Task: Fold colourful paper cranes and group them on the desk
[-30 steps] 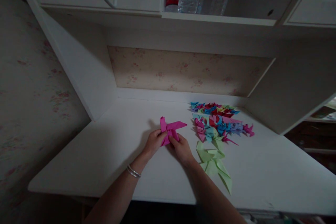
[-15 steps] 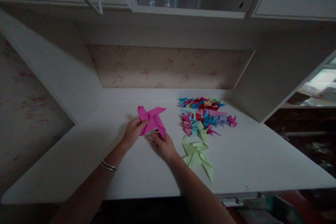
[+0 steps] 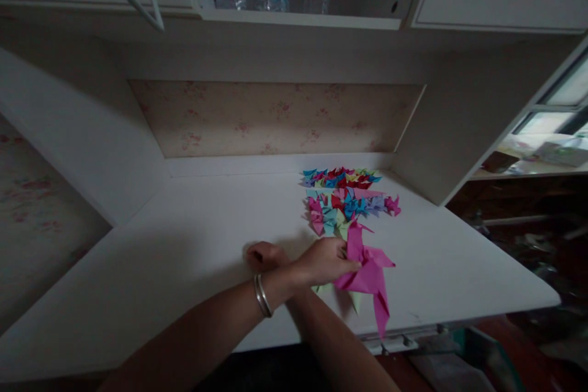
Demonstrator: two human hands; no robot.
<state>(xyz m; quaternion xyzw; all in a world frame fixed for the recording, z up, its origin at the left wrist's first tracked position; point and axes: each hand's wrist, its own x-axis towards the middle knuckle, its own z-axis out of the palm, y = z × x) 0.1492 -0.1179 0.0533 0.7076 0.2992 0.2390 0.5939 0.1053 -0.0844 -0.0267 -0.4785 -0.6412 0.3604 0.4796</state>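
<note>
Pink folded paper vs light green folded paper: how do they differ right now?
Support: the pink paper is in the left hand's grip; the green paper lies on the table.
Visibility: the pink paper is mostly in view; the green paper is mostly hidden, with only parts showing.
Shared: both have folded, pointed ends.

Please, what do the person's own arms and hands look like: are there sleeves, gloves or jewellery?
The left hand and right hand wear no gloves, and no sleeve shows on either forearm. Two thin, silvery bangles circle the left wrist; the right wrist is partly hidden.
</note>
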